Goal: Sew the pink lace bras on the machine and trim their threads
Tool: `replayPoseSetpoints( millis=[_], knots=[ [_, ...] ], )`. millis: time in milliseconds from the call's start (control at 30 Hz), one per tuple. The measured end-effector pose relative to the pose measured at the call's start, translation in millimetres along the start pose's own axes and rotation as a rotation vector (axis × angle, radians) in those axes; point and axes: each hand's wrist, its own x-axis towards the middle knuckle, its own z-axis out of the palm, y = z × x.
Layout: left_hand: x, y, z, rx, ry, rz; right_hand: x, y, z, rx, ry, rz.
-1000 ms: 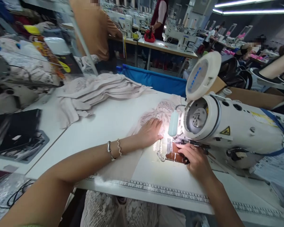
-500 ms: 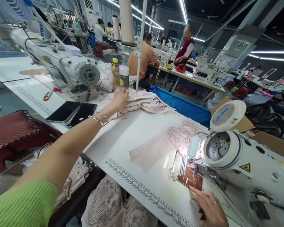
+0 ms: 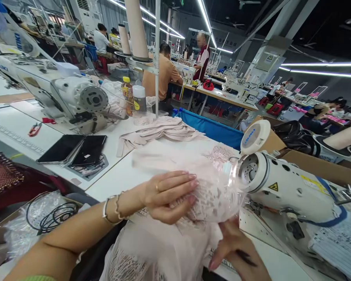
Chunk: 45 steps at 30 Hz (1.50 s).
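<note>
My left hand [image 3: 168, 195] grips a pale pink lace fabric piece [image 3: 193, 210] and holds it up in front of me, just left of the white sewing machine [image 3: 283, 187]. My right hand [image 3: 236, 253] is under the lower edge of the same fabric, fingers spread against it. A stack of folded pink fabric pieces [image 3: 160, 130] lies further back on the white table [image 3: 111, 179]. The needle area of the machine is hidden behind the lifted fabric.
Two dark phones [image 3: 73, 148] lie at the table's left. A second sewing machine [image 3: 61, 97] and two bottles [image 3: 134, 99] stand behind. A blue bin [image 3: 213, 128] sits beyond the table. Other people work at far tables. Coiled black cable [image 3: 52, 214] lies lower left.
My left hand came back from the fabric stack and now holds a lace piece up in front of the machine. My right hand moved from the machine bed to under the fabric.
</note>
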Motion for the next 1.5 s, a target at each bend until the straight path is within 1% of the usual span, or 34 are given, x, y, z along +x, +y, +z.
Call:
replayPoseSetpoints(
  millis=[33, 67, 100, 133, 167, 200, 233, 300, 367, 400, 433, 467, 500, 533, 567, 600, 633, 667, 767, 833, 900, 967, 1033, 1100, 1167, 1200, 1233, 1267, 1300, 1367, 1400, 1433, 1500],
  knots=[
    [2, 6, 9.1, 0.049, 0.062, 0.061, 2, 0, 3, 0.054, -0.145, 0.020],
    [3, 10, 17.9, 0.110, 0.104, 0.041, 3, 3, 7, 0.089, -0.238, 0.058],
    [3, 14, 25.7, 0.165, 0.097, -0.061, 1, 6, 11, 0.102, -0.272, 0.110],
    [2, 19, 32.4, 0.186, 0.043, -0.227, -1, 11, 16, 0.091, -0.250, 0.169],
    [-3, 26, 37.7, 0.161, -0.042, -0.406, -5, 16, 20, 0.064, -0.196, 0.231],
    [-9, 35, 41.5, 0.083, -0.127, -0.556, -9, 20, 23, 0.031, -0.133, 0.294],
    [-16, 47, 44.0, -0.058, -0.223, -0.658, -13, 24, 27, 0.008, -0.079, 0.346],
    [-29, 75, 46.2, -0.485, -0.362, -0.777, -20, 29, 35, 0.027, 0.006, 0.393],
    [-36, 104, 47.1, -0.946, -0.414, -0.879, -23, 31, 47, 0.089, 0.109, 0.426],
    [-36, 115, 47.9, -1.158, -0.416, -0.956, -24, 31, 53, 0.114, 0.184, 0.453],
    [-35, 125, 49.3, -1.331, -0.387, -1.050, -23, 32, 60, 0.129, 0.274, 0.483],
    [-32, 132, 51.4, -1.460, -0.332, -1.142, -22, 32, 67, 0.133, 0.371, 0.518],
    [-29, 136, 54.0, -1.532, -0.253, -1.218, -20, 33, 73, 0.130, 0.461, 0.556],
    [-25, 138, 56.9, -1.540, -0.161, -1.269, -19, 35, 78, 0.125, 0.529, 0.593],
    [-23, 138, 59.7, -1.504, -0.083, -1.287, -16, 37, 81, 0.125, 0.570, 0.628],
    [-21, 137, 62.1, -1.454, -0.051, -1.270, -14, 38, 83, 0.134, 0.584, 0.656],
    [-21, 134, 64.0, -1.405, -0.070, -1.238, -12, 40, 83, 0.147, 0.578, 0.680],
    [-20, 130, 65.3, -1.363, -0.123, -1.200, -11, 42, 83, 0.156, 0.558, 0.697],
    [-20, 118, 65.9, -1.218, -0.373, -1.069, -9, 45, 75, 0.142, 0.447, 0.686],
    [-18, 112, 65.2, -1.096, -0.529, -0.980, -11, 47, 68, 0.124, 0.315, 0.647],
    [-15, 109, 64.3, -1.014, -0.634, -0.891, -13, 48, 61, 0.135, 0.173, 0.619],
    [-12, 108, 63.2, -0.988, -0.677, -0.821, -13, 47, 53, 0.181, 0.049, 0.611],
    [-11, 108, 62.0, -0.982, -0.683, -0.793, -11, 46, 44, 0.227, -0.038, 0.614],
    [-12, 111, 61.3, -0.975, -0.702, -0.807, -6, 45, 38, 0.241, -0.111, 0.613],
    [-14, 116, 62.1, -0.940, -0.713, -0.874, -2, 47, 37, 0.209, -0.187, 0.600],
    [-15, 121, 63.2, -0.902, -0.697, -0.925, 0, 49, 39, 0.161, -0.190, 0.589],
    [-17, 125, 64.8, -0.852, -0.657, -0.976, 1, 51, 43, 0.089, -0.149, 0.575],
    [-19, 131, 66.7, -0.800, -0.602, -1.018, 1, 53, 49, -0.001, -0.066, 0.554],
    [-21, 136, 68.8, -0.757, -0.545, -1.045, 1, 55, 56, -0.099, 0.046, 0.521],
    [-25, 146, 72.0, -0.722, -0.456, -1.066, 0, 58, 70, -0.264, 0.260, 0.412],
    [-27, 150, 72.6, -0.735, -0.433, -1.070, -1, 58, 75, -0.304, 0.322, 0.359],
    [-28, 152, 72.3, -0.759, -0.422, -1.076, -2, 57, 78, -0.315, 0.355, 0.331],
    [-30, 151, 68.3, -0.827, -0.429, -1.079, -2, 55, 78, -0.265, 0.378, 0.367]
  ],
)
